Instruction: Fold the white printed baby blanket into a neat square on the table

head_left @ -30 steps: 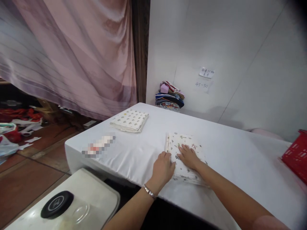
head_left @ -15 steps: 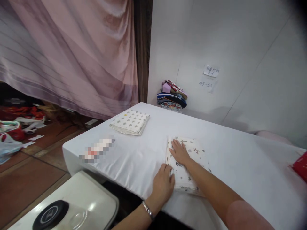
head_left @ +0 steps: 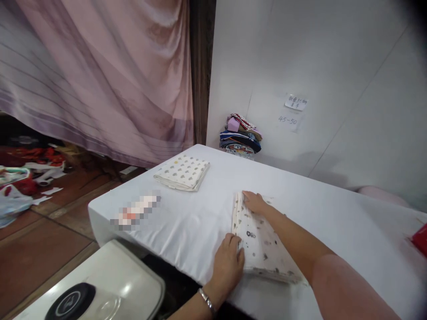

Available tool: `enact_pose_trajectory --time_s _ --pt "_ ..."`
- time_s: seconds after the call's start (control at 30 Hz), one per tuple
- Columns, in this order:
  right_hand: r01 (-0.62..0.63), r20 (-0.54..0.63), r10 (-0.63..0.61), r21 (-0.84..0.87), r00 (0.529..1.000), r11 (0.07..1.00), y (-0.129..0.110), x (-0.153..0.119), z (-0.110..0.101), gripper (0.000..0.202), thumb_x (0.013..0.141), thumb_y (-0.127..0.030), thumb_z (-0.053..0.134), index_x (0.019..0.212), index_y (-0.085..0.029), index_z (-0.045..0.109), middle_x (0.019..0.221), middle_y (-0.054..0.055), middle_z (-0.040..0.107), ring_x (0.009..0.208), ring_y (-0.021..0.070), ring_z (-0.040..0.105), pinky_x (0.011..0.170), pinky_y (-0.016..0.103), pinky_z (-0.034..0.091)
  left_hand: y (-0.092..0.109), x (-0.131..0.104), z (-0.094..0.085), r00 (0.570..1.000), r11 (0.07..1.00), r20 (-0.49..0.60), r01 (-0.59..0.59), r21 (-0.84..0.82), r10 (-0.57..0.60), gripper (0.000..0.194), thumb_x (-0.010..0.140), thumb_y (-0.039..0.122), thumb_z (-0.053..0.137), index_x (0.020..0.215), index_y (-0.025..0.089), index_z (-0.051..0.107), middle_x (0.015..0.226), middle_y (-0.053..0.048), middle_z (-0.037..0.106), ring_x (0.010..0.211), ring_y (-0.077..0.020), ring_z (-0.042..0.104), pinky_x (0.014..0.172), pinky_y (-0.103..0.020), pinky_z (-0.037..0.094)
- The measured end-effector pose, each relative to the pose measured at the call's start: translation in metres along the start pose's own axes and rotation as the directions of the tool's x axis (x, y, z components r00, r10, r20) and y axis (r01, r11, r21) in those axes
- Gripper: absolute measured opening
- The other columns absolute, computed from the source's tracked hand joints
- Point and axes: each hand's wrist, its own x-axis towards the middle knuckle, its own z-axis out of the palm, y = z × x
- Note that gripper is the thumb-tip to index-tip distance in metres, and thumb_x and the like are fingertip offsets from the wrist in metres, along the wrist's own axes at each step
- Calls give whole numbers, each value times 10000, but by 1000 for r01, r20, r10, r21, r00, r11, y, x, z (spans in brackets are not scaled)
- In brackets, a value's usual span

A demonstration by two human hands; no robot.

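A folded white cloth (head_left: 256, 249) with small grey and brown prints lies on the white-covered table (head_left: 187, 231). Its left side shows several stacked layers. My left hand (head_left: 228, 258), wearing a silver bracelet at the wrist, pinches the left edge of the cloth near its front. At the far left corner, my right hand (head_left: 256, 203) has its fingers bent over the cloth's edge; their tips are partly hidden. Farther back to the left rests a second folded cloth (head_left: 183, 172), white with grey mushroom-like prints, touched by neither hand.
A blurred-out item (head_left: 136, 212) lies at the table's left edge. A cream machine lid (head_left: 110, 284) with a black knob stands at the lower left. Behind the table, a stack of folded clothes (head_left: 240, 135) leans near the wall. A pink curtain (head_left: 133, 80) hangs at the left.
My right hand has slid from lying flat on the cloth to its far edge, with fingers now bent. The cloth's near right part spreads farther out. My left hand stays at the left edge.
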Motion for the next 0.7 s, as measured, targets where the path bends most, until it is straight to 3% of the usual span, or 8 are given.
enact_pose_trajectory --time_s 0.13,0.27,0.4,0.57,0.7 --pt "15 174 -14 -2 985 1000 0 34 -15 642 665 -179 545 1301 -221 465 1305 79 518 1152 252 506 903 330 422 0 0 0 1000 1000 9 17 -7 -17 266 801 136 400 1035 194 513 1041 -59 508 938 -178 514 845 -319 428" --pt "29 284 -17 -40 959 999 -12 58 -22 571 498 -110 614 1063 -186 636 1083 79 650 933 264 613 725 297 485 -1 -2 2 999 999 -3 35 -39 -35 299 790 138 418 1075 191 493 1058 -63 510 960 -175 512 876 -309 422" --pt "4 288 14 -61 957 998 -19 65 -23 466 432 -141 654 897 -164 670 970 88 671 810 262 632 637 315 491 -1 -4 2 995 992 -21 93 -85 -95 382 769 143 446 1150 177 454 1099 -78 515 1010 -175 508 915 -299 409" --pt "-12 263 11 5 965 1000 -12 58 -32 243 401 -151 684 640 -159 645 659 43 644 625 219 608 527 284 455 -2 -5 0 988 980 -1 152 -131 -153 549 755 193 490 1289 183 363 1235 -95 496 1123 -190 478 982 -302 370" --pt "39 195 -64 130 979 991 2 38 -57 235 436 -138 644 670 -161 627 640 5 623 637 186 581 517 239 421 -5 -1 -2 963 951 63 271 -151 -264 705 731 238 526 1379 146 264 1316 -120 468 1164 -211 468 965 -295 381"
